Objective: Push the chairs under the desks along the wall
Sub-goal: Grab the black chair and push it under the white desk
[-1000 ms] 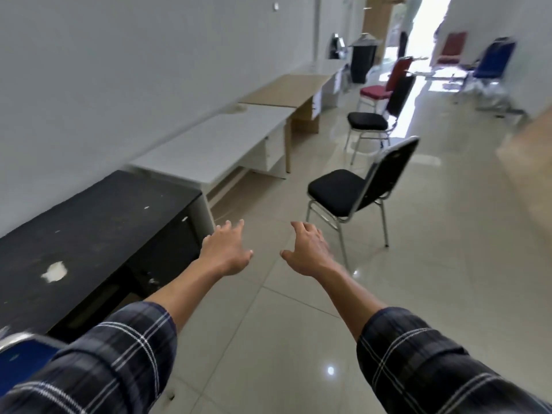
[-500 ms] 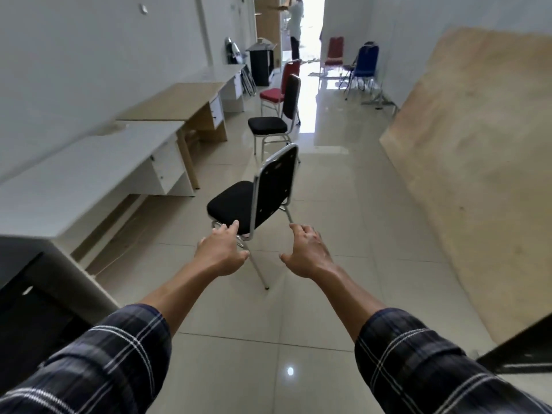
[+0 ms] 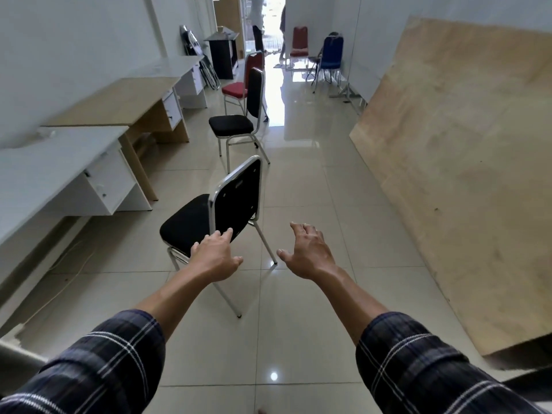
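Nearest black chair [image 3: 221,210], now closer than half a second ago, standing out on glossy floor tiles [image 3: 298,189] beside the white tabletop [image 3: 44,171], not yet tucked under. Padded fabric seat, flat back rimmed in chrome tubing, thin splayed legs. Spread and empty, left hand [image 3: 216,258] and right hand [image 3: 307,255] reaching for the backrest; contact unclear. Push probably imminent.

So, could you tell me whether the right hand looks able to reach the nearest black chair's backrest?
Probably yes: the right hand is open and holds nothing, the nearest black chair's backrest stands just ahead and to its left, and only bare floor tiles show between them.
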Available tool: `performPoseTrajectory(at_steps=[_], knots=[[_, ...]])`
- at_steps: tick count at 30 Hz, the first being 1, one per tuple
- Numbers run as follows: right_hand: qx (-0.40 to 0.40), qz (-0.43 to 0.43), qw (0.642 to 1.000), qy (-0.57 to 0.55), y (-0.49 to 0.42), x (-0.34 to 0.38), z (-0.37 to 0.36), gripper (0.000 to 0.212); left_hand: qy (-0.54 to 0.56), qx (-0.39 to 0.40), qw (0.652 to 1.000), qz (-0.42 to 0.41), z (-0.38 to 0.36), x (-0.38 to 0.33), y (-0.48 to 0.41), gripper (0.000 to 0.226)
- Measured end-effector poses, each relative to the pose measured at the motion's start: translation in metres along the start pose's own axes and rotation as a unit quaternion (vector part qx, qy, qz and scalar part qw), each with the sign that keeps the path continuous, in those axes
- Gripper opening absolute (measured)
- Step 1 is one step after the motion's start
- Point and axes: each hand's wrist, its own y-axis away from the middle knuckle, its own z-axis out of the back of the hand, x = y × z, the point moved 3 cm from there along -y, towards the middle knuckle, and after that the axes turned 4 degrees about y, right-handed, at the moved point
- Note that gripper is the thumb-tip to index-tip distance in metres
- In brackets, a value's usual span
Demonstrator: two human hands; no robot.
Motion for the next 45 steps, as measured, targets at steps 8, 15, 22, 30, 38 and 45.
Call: performPoseTrajectory(at_steps=[8,15,22,30,38,45], knots=[[-0.009,-0.029,0.999,-0.009,-0.091,-0.011,0.012,0.078,0.008,0.024,0.999,-0.022,0.015,-0.018,-0.108,0.079],[0.01,0.007,1.0,-0.016,-0.201,-0.018,0.024,0.079,0.007,0.001,1.0,0.005,0.03,-0.031,-0.199,0.078],[0.061,0.107,0.992,-0.02,-0.317,-0.015,0.026,0.074,0.022,-0.027,0.994,0.102,0.04,-0.034,-0.285,0.077],[0.157,0.238,0.957,0.058,-0.422,0.011,0.016,0.078,0.051,-0.006,0.968,0.246,0.033,-0.004,-0.319,0.082],[0.201,0.239,0.946,0.085,-0.497,0.061,-0.027,0.059,0.142,0.09,0.96,0.223,0.008,0.046,-0.355,0.104],[0.196,0.14,0.964,0.11,-0.524,0.084,-0.069,0.037,0.234,0.001,0.953,0.191,-0.016,0.056,-0.369,0.075]])
